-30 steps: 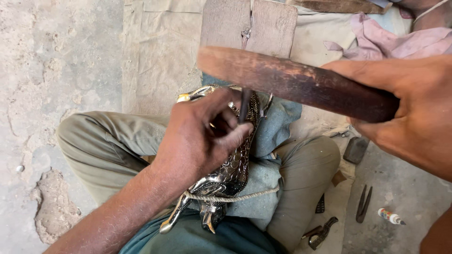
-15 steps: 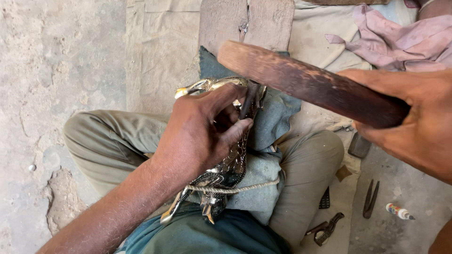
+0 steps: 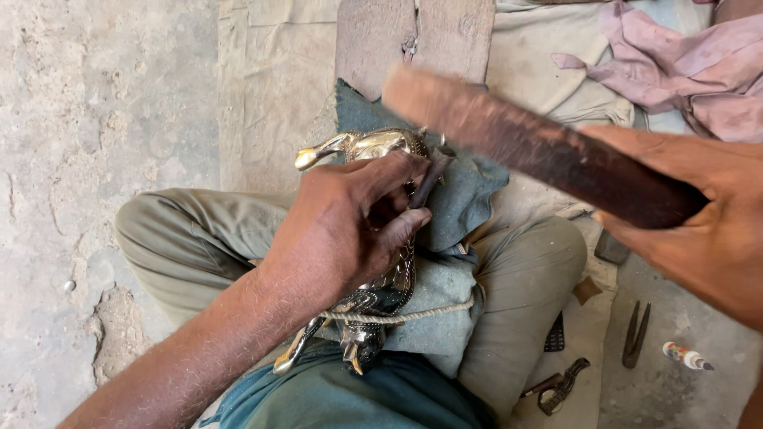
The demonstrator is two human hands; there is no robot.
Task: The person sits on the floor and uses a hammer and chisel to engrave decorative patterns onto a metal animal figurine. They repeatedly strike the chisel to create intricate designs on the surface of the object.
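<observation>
Swinging lower since the earlier frame, the wooden mallet [image 3: 540,151] is now blurring toward the punch [image 3: 425,184], and I am watching my right hand [image 3: 699,230] wrapping tight around its handle end. My left hand [image 3: 350,222] is closing its fingers on the punch, pressing its lower end onto the brass bird figure [image 3: 373,147]. That figure is lying lengthwise on my lap, roped over blue cloth [image 3: 461,191], with the mallet's long axis slanting from upper left down to my right hand.

A rough, cracked grey concrete floor [image 3: 87,119] is seen in daylight. Worn beige cloth sheeting [image 3: 270,87] is spread over it, with a crumpled pink rag [image 3: 683,63] dumped on top.
</observation>
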